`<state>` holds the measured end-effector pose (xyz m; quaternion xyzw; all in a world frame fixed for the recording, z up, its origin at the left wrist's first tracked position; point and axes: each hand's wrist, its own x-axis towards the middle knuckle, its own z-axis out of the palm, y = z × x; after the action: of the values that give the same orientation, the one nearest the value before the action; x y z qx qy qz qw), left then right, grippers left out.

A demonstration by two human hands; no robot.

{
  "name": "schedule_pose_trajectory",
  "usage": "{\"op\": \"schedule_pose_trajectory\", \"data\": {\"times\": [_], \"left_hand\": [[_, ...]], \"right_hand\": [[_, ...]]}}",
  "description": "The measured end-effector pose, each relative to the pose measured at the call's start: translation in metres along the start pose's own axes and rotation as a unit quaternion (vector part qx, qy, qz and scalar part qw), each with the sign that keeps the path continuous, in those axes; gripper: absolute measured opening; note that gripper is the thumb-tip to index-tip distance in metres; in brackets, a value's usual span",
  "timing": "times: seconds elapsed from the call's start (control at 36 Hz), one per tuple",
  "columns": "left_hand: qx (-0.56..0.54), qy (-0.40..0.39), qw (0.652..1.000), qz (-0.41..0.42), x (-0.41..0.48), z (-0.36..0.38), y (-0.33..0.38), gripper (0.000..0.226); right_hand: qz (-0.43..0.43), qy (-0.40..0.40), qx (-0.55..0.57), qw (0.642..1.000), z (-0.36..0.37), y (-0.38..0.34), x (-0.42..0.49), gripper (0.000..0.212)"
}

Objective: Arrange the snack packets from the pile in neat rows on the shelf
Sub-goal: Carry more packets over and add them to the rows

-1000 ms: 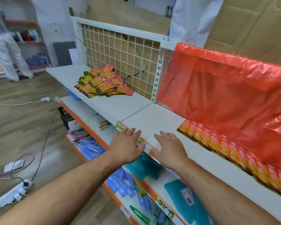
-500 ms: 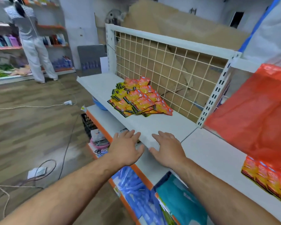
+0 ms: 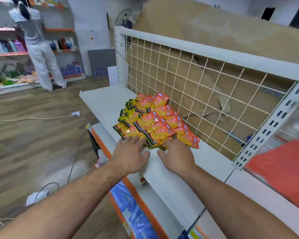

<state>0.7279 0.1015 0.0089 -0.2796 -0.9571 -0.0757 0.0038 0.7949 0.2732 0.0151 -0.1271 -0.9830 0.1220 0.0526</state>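
Note:
A loose pile of orange and yellow snack packets (image 3: 154, 120) lies on the white shelf (image 3: 104, 100), up against the wire grid back panel (image 3: 188, 80). My left hand (image 3: 130, 153) is flat with spread fingers, its fingertips at the pile's near left edge. My right hand (image 3: 177, 156) lies beside it, fingers straight and reaching onto the pile's near right edge. Neither hand holds a packet.
An orange plastic sheet (image 3: 283, 171) hangs over the shelf section at the right. Lower shelves with orange edges hold blue packets (image 3: 131, 209). A person (image 3: 36, 49) stands at far shelving on the left. Cables (image 3: 41, 118) run across the wooden floor.
The view has swung left from the row of packets under the orange sheet. Both hands have travelled along the shelf edge and now reach the near side of the pile.

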Motion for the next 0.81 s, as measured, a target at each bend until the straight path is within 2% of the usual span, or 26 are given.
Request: {"op": "schedule_pose_trajectory", "data": {"times": [0.17,0.28,0.36,0.56,0.69,0.81], "left_hand": [[0.001,0.024,0.999,0.026,0.051,0.003,-0.013,0.067],[-0.003,0.049,0.998,0.039,0.086,0.004,-0.027,0.045],[0.001,0.05,0.997,0.059,0.112,0.002,-0.035,0.038],[0.013,0.016,0.996,0.091,0.166,0.002,-0.051,0.059],[-0.036,0.007,0.989,0.141,0.185,-0.001,-0.057,0.056],[-0.121,0.006,0.98,0.16,0.197,-0.01,-0.061,0.026]], "right_hand": [[0.046,0.028,0.009,0.999,0.006,-0.003,0.041,0.045],[0.097,0.029,-0.008,0.995,0.01,-0.012,0.063,0.05],[0.142,0.018,-0.009,0.99,0.012,-0.02,0.075,0.061],[0.231,0.023,-0.012,0.973,0.016,-0.036,0.102,0.068],[0.317,0.047,0.084,0.943,0.024,-0.039,0.109,0.08],[0.358,0.104,0.19,0.908,0.026,-0.039,0.114,0.067]]}}
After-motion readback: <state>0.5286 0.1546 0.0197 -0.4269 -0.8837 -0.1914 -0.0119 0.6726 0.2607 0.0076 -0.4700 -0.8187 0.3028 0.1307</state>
